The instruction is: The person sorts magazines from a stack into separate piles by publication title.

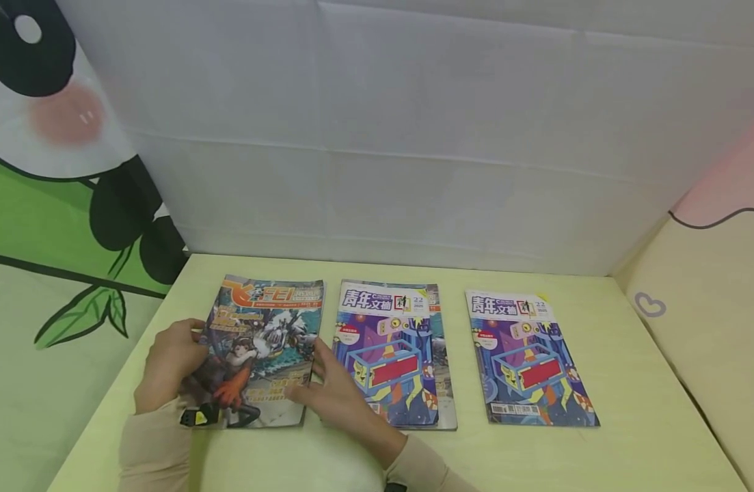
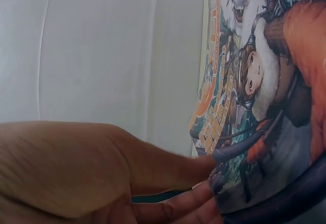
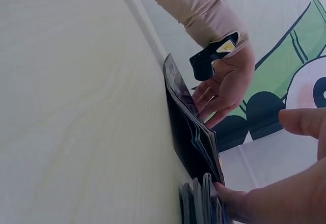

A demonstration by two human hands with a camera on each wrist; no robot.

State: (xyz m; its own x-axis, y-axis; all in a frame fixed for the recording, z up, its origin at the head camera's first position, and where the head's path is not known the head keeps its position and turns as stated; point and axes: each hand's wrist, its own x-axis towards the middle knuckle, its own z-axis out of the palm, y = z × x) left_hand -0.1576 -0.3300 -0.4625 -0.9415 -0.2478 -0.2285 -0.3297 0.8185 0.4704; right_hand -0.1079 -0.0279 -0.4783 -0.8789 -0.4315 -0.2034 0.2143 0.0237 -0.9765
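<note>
1. Magazine titled FEI [image 1: 266,362] sits at the left of a pale yellow table [image 1: 635,410], between a person's two hands.
2. The left hand [image 1: 172,362] pinches its left edge between thumb and fingers; the right hand [image 1: 340,396] is spread at the right edge, one finger touching, thumb apart.
3. Already set down: a central copy of 青年文摘 [image 1: 385,362], overlapping an underlying magazine [image 1: 443,369], and a right-hand copy of 青年文摘 [image 1: 530,362].
4. Handling appears unfinished, with the FEI issue not yet released; the other two places look settled. Whether more copies lie beneath each cover cannot be told.
</note>
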